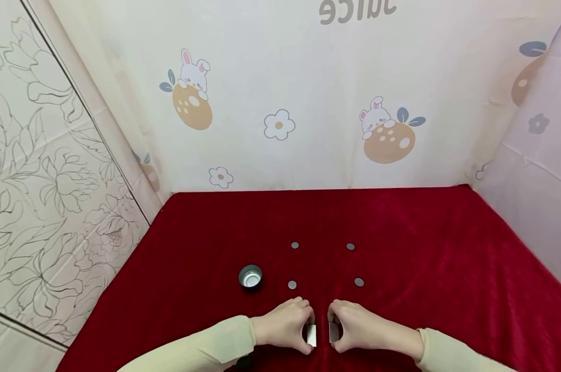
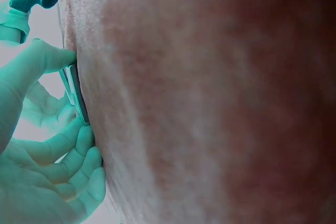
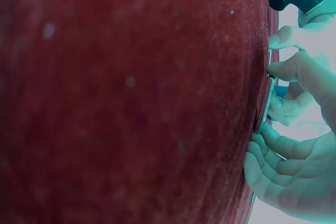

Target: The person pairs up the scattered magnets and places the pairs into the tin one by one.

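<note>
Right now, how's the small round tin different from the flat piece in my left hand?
The tin is round and hollow, while the flat piece has straight edges. The tin stands open side up, untouched, on the red cloth; the flat piece is held between the thumb and fingers of your left hand. Both show shiny, silvery surfaces.

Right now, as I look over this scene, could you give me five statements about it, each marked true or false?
1. The left hand pinches a flat piece. True.
2. The right hand is empty. False: it pinches a second flat piece.
3. Four small discs lie on the red cloth. True.
4. A round tin stands left of all the discs in the head view. True.
5. The two hands are touching. False: a gap separates them.
</note>
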Tool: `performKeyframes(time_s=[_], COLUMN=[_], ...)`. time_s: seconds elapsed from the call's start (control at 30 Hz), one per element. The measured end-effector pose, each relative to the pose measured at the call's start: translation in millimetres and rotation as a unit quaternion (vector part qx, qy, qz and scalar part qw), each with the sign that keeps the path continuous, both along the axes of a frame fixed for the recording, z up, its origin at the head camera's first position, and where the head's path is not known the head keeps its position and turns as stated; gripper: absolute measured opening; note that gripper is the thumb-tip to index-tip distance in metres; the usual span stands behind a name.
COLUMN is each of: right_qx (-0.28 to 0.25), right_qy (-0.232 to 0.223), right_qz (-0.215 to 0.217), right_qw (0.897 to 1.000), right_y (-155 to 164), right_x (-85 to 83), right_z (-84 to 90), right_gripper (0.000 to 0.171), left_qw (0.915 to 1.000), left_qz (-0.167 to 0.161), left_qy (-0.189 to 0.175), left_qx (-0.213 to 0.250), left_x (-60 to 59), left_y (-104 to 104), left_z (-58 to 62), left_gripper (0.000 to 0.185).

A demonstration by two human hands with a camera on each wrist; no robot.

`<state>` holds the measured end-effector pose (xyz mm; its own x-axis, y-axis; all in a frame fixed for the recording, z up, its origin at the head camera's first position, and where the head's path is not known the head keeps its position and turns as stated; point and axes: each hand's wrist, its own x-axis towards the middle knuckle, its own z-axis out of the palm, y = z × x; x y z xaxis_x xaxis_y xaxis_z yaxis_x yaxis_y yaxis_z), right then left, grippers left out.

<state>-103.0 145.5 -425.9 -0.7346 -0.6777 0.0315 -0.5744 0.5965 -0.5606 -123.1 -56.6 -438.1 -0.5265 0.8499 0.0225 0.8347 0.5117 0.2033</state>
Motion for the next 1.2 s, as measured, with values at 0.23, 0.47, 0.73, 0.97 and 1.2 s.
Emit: performKeyframes(time_s=[0.23, 0.47, 0.73, 0.97, 1.2], right_qx=[0.004, 0.022, -0.019, -0.072, -0.153], right_qy=[-0.016, 0.025, -0.088, -0.128, -0.231], right_qz=[-0.009, -0.014, -0.036, -0.031, -0.016], right_qw=[1.0, 0.999, 0.995, 0.989, 0.961], right_y=[-6.0, -15.5, -13.1, -10.7, -6.7], right_x=[0.1, 1.6, 0.6, 1.6, 0.1], right_z=[0.0, -1.1, 2.1, -0.8, 2.0], right_gripper=[0.026, 0.03, 0.033, 0.03, 0.011], left_qw=[1.0, 0.9999, 0.9926, 0.995, 0.9904], left_qz=[-0.003, -0.007, 0.004, -0.015, -0.009], left_qy=[-0.002, -0.013, -0.121, -0.097, -0.138], left_qx=[0.003, 0.0, -0.002, -0.02, -0.007], left_x=[0.7, -0.4, -3.7, -2.0, -3.1], left_y=[5.2, 9.1, 3.2, 2.5, -2.2], left_z=[-0.2, 0.0, 2.9, 5.6, 7.4], left_gripper=[0.03, 0.034, 0.038, 0.04, 0.039])
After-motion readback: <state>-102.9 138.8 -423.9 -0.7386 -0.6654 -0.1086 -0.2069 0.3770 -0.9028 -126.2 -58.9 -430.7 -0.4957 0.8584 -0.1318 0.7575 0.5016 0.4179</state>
